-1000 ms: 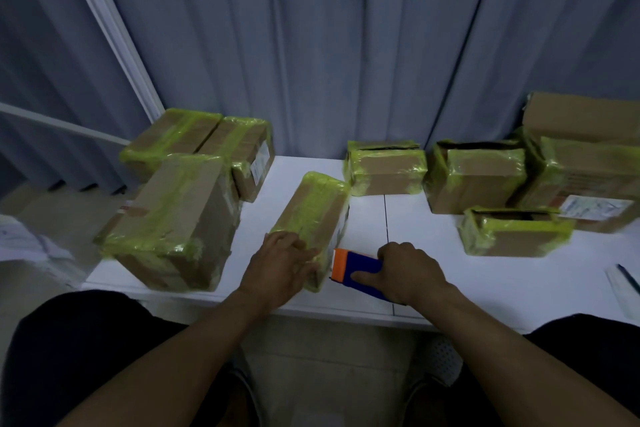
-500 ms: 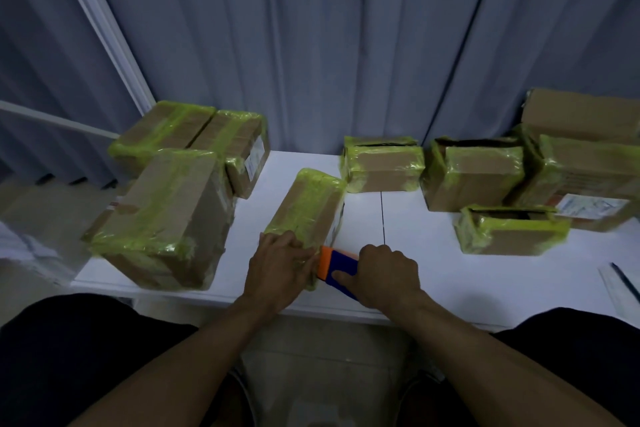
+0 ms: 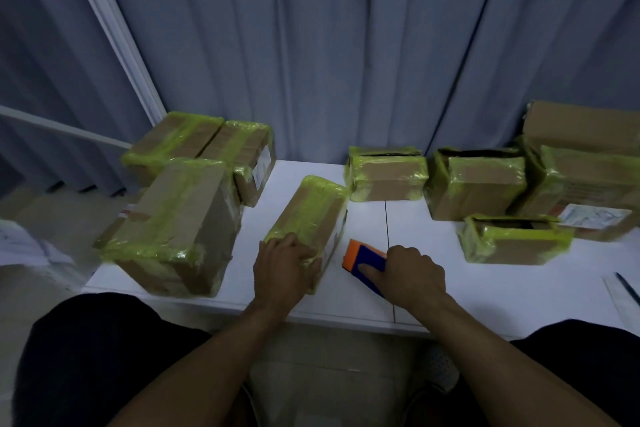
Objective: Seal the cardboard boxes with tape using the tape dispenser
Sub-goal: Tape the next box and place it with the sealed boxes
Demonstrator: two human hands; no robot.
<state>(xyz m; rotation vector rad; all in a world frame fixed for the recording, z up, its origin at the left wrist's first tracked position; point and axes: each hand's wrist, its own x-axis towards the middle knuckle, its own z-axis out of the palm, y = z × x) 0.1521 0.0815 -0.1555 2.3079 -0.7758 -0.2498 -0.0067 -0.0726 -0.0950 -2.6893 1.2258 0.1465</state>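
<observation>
A small cardboard box (image 3: pixel 311 215) wrapped in yellow-green tape lies lengthwise on the white table (image 3: pixel 433 246), near its front edge. My left hand (image 3: pixel 282 267) grips the box's near end, fingers curled over the top. Just to the right, my right hand (image 3: pixel 412 274) holds the blue and orange tape dispenser (image 3: pixel 363 258), its orange end pointing at the box with a small gap between them.
Three bigger taped boxes (image 3: pixel 173 225) crowd the table's left end. Several more taped boxes (image 3: pixel 478 184) stand along the back and right, one low one (image 3: pixel 512 239) close to my right hand. A grey curtain hangs behind. Papers lie at the right edge.
The tape dispenser has drawn back to the right, away from the box's side, which it was touching half a second ago. My left hand stays on the box's near end.
</observation>
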